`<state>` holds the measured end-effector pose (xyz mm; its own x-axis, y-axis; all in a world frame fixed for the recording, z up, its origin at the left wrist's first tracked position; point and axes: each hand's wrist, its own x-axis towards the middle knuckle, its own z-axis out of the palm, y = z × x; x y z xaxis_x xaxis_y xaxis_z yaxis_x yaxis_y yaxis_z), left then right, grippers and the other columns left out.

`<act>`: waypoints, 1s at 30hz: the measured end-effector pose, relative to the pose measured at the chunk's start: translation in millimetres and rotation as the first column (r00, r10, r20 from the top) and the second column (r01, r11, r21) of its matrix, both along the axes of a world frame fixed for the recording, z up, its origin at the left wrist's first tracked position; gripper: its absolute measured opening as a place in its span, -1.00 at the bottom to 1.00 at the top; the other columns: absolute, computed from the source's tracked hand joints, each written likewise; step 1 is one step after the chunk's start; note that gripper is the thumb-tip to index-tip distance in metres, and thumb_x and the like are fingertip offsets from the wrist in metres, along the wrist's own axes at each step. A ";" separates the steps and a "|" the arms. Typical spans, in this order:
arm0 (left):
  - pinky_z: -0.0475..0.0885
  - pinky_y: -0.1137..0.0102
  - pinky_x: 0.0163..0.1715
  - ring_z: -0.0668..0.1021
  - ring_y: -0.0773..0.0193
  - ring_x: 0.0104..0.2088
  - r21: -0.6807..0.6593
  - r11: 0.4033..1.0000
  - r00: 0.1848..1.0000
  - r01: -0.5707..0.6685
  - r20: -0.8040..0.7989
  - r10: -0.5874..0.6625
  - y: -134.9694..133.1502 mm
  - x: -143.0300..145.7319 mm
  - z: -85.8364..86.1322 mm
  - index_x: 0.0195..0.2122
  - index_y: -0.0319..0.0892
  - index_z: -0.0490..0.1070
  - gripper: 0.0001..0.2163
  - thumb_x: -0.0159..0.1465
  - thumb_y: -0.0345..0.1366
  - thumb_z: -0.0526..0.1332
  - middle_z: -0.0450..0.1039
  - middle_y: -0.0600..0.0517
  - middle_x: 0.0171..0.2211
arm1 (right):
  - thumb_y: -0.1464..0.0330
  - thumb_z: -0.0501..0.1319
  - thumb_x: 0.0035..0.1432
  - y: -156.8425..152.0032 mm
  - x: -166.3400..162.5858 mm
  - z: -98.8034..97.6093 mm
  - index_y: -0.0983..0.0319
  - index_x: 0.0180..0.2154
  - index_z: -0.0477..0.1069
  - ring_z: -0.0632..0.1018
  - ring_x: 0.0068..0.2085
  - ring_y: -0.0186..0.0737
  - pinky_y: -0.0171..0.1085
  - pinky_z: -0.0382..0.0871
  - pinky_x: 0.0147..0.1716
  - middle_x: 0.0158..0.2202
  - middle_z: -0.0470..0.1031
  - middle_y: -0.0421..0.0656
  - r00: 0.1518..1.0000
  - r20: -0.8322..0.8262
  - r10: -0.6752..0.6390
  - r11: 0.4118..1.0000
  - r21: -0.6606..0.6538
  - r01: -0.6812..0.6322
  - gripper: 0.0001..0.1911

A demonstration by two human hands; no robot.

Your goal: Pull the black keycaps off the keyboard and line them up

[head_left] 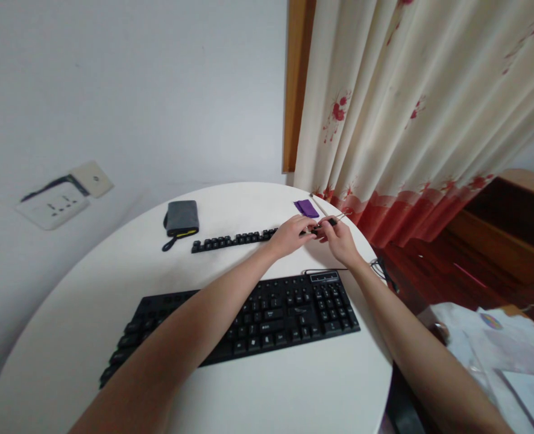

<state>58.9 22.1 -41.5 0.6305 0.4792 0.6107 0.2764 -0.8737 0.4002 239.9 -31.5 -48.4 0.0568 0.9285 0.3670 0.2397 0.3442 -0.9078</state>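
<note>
1. Small dark piece with thin wire-like prongs (332, 222) sits between two hands at the far right of the round white worktop (258, 395), apparently held by fingertips because it is too slight for a full grasp.
2. Leftmost, a long black plastic keyboard (271, 326) lies across the near half, partly hidden by the left forearm, seemingly set there to face the person.
3. Beyond it, a grey fabric pouch with a black loop (182, 218) rests near the far edge, probably to stay out of the arms' way.
4. Next, a row of small black keycaps (229, 242) runs toward the left hand (289, 235), likely lined up to keep them in order; its right end is hidden.
5. The left hand's thumb and fingertips come close together beside the piece; what they pinch I cannot tell.
6. A folded purple cloth (308, 208) lies just beyond.
7. The right hand (340, 242) pinches the piece near the worktop's curved edge, leaving little room outward; more surface spreads leftward.
8. A thin black cable (390, 280) crosses that edge, a possible snag for the right forearm.
</note>
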 end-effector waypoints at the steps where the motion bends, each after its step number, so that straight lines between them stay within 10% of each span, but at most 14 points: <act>1: 0.44 0.26 -0.08 0.52 0.20 -0.14 0.008 1.000 1.000 0.003 0.001 -0.003 -0.2 -0.3 0.3 -0.08 -0.18 0.46 -0.82 0.29 -0.35 0.31 0.54 -0.03 -0.19 | -0.04 0.13 0.26 -0.1 -0.4 0.0 0.20 -0.22 0.35 0.58 -0.41 -0.22 -0.26 0.46 -0.41 -0.36 0.58 -0.11 1.000 0.002 0.001 1.000 0.004 -0.001 -0.58; 16: 0.44 0.17 0.05 0.51 0.17 -0.01 0.100 0.992 0.997 0.071 -0.029 -0.068 1.4 2.6 -0.2 -0.09 -0.12 0.53 -0.86 0.36 -0.31 0.24 0.51 -0.06 -0.08 | 0.02 0.12 0.29 0.5 0.9 0.7 0.21 -0.40 0.39 0.40 -0.55 -0.27 -0.30 0.28 -0.52 -0.59 0.40 -0.21 0.988 0.088 -0.129 0.990 0.062 0.124 -0.58; 21: 0.47 0.24 0.02 0.57 0.20 -0.06 0.075 0.996 0.999 0.038 0.036 -0.041 1.3 2.9 -1.9 -0.10 -0.14 0.54 -0.85 0.34 -0.36 0.25 0.59 -0.04 -0.12 | 0.14 0.13 0.28 2.7 8.4 1.5 0.22 -0.34 0.45 0.53 -0.27 -0.17 -0.22 0.39 -0.18 -0.33 0.53 -0.10 0.970 0.081 -0.228 0.958 0.197 0.209 -0.69; 30: 0.48 0.21 -0.02 0.57 0.19 -0.09 0.062 0.995 0.993 -0.076 0.094 0.070 -0.4 0.7 2.3 -0.17 -0.16 0.53 -0.89 0.30 -0.41 0.26 0.58 -0.04 -0.17 | 0.13 0.25 0.18 -1.6 7.5 2.5 0.24 -0.19 0.49 0.43 -0.35 -0.21 -0.24 0.33 -0.29 -0.34 0.52 -0.14 0.961 0.255 -0.105 0.982 0.178 0.060 -0.69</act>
<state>59.7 21.7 -39.2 0.5352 0.4793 0.6955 0.3057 -0.8775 0.3695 247.3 -33.0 -45.9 0.0117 0.8486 0.5290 0.4955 0.4546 -0.7402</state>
